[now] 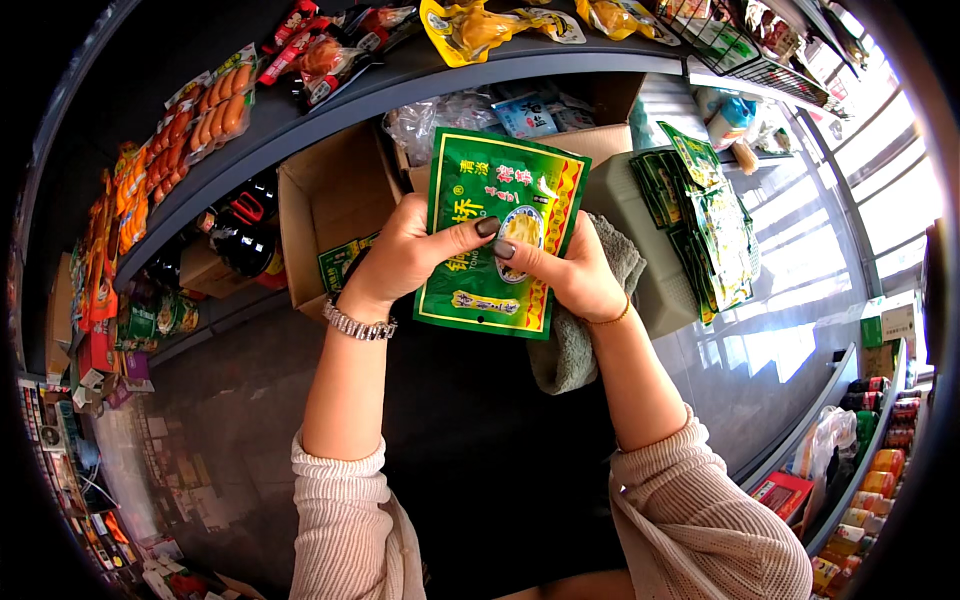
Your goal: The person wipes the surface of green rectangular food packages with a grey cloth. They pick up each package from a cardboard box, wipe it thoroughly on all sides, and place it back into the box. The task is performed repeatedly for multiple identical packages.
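Between my two hands is a flat green food packet (pixel 480 247) with printed writing and a picture of a bowl. My left hand (pixel 409 251) grips its left side, thumb across the front. On the opposite side my right hand (pixel 570 270) pinches it, thumb also on the front. A grey-green cloth (pixel 566 352) hangs below and beside my right hand; whether that hand holds it too I cannot tell. Left of the packet, an open cardboard box (pixel 337 187) has more green packets (pixel 341 262) inside. Several similar packets (pixel 709 217) are piled on a grey-green plastic stool or bin (pixel 637 300).
A shelf edge (pixel 360 97) curves above, bearing packed sausages (pixel 221 101) and bagged drumsticks (pixel 487 30). Under it, a second box (pixel 600 142) holds plastic bags, near dark bottles (pixel 247 240). Drink bottles (pixel 877 480) line a shelf at right. Glossy grey floor tiles (pixel 232 397) reflect light.
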Motion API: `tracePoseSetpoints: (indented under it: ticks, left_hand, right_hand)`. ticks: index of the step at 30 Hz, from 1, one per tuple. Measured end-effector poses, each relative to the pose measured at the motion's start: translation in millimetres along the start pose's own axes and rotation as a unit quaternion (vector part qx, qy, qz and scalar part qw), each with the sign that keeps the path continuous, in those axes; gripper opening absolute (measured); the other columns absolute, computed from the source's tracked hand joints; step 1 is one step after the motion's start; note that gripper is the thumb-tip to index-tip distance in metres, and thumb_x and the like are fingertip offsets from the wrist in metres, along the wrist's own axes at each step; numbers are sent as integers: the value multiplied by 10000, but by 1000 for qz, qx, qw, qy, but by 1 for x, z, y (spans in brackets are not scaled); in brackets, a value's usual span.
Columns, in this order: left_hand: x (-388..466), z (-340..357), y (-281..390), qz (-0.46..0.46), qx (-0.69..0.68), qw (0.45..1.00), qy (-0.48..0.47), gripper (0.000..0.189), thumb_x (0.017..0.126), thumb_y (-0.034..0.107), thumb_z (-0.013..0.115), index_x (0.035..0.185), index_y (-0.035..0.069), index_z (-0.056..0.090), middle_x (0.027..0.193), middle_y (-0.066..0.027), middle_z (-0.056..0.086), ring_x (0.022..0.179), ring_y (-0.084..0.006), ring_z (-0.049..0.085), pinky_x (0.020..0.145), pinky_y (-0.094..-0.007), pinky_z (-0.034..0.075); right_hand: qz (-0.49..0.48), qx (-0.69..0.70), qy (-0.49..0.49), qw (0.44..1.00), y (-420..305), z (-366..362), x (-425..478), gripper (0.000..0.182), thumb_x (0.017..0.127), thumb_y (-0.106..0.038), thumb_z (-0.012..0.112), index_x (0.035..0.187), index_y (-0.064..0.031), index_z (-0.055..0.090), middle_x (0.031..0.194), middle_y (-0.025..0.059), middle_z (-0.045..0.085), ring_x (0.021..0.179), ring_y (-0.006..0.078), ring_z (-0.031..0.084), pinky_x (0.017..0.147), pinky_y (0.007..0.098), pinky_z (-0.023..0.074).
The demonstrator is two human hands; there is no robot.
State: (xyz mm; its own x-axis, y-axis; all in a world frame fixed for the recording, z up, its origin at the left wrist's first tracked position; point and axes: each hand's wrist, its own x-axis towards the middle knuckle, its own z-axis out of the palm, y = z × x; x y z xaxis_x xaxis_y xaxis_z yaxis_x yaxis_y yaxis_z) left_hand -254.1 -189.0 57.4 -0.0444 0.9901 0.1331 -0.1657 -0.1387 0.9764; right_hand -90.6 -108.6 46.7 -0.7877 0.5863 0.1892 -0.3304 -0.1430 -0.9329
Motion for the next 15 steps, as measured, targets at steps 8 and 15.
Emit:
tracePoseSetpoints:
  ticks: [8,15]
  left_hand:
    - [2,5,-4,-12,-24,1000,16,202,826,146,611,973,9,589,887,-22,629,777,-68,575,676,-223,474]
    - [7,5,3,31,14,997,70,179,821,130,617,936,-6,612,863,-35,639,753,-68,585,656,-219,483]
  right_hand:
    - [24,52,26,998,1,-1,-1,206,794,-36,616,995,-4,582,861,29,625,758,92,584,675,236,487]
    - [25,37,34,998,8,1,4,214,848,-146,584,1000,5,571,881,24,617,790,79,566,696,238,468]
